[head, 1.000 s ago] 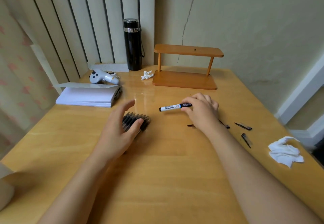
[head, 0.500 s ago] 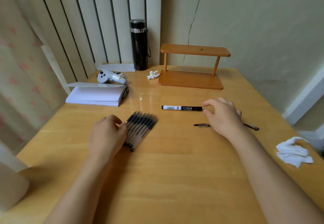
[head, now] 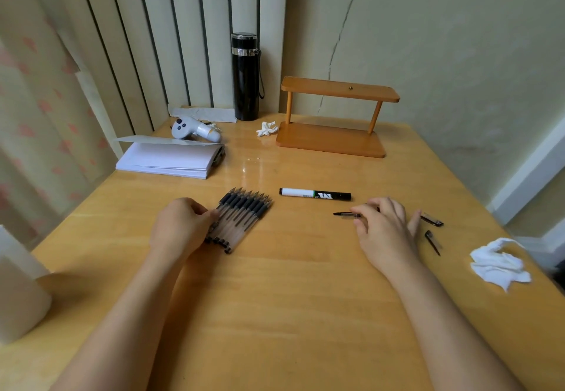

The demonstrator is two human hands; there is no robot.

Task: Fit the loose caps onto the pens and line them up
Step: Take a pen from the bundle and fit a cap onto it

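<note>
The right hand rests on the desk, fingertips closing on a loose cap lying crosswise, pointing left. The left hand, curled, steadies the row of pens, which lies well to the cap's left.

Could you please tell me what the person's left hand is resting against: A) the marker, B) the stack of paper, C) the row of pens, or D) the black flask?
C: the left hand sits at the near-left edge of the row of pens, far from the other items.
</note>
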